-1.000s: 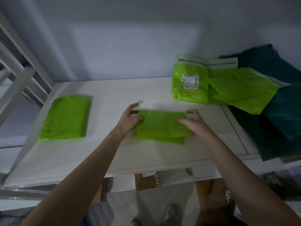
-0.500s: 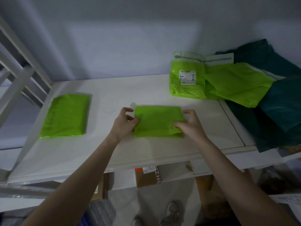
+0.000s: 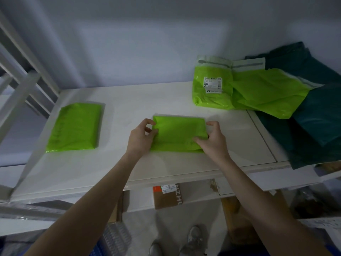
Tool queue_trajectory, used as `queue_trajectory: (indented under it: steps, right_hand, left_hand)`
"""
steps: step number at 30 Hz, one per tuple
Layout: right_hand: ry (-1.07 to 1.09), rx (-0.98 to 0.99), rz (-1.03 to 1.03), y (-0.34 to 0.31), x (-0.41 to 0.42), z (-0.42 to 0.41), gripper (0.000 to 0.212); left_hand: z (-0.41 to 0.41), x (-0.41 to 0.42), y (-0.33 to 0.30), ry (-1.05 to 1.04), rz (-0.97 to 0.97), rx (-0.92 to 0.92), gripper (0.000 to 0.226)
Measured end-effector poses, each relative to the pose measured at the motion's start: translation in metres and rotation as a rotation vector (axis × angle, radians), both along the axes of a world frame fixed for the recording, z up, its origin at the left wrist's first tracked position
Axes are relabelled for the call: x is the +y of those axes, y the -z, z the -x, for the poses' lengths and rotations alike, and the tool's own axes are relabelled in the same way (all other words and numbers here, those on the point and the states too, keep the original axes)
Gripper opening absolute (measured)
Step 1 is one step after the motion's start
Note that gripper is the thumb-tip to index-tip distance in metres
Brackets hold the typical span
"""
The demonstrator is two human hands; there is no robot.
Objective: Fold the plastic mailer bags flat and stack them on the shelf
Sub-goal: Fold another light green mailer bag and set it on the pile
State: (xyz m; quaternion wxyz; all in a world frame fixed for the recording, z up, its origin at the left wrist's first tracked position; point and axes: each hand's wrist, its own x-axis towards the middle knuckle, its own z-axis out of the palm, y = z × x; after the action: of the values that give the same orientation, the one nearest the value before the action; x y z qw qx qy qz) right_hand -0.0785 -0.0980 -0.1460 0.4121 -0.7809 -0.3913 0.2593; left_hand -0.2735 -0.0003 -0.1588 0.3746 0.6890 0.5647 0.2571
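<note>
Left hand [image 3: 141, 138] pinches folded bag [image 3: 178, 133] left edge | right hand [image 3: 212, 140] grips right edge | bag flat, mid white shelf [image 3: 129, 167] | second bag [image 3: 73, 127] left | unfolded bags [image 3: 258, 91] right | grey wall [image 3: 147, 43] behind

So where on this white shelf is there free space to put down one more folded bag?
Bare shelf lies between the folded stack at left and the bag that both hands hold, and along the front edge. The right end is crowded with unfolded green mailers and dark teal bags.
</note>
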Motion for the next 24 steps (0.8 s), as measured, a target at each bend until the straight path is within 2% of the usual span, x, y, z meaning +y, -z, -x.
queue_trajectory:
  steps: [11,24]
  right_hand:
    - [-0.046,-0.067,-0.01,0.004,0.0,0.001,0.048]
    - [-0.106,-0.345,0.247,0.002,-0.004,-0.001,0.054]
  left_hand:
    - [-0.004,-0.01,0.002,0.048,-0.135,0.127,0.02]
    - [-0.008,-0.02,0.001,0.165,-0.291,0.443,0.036]
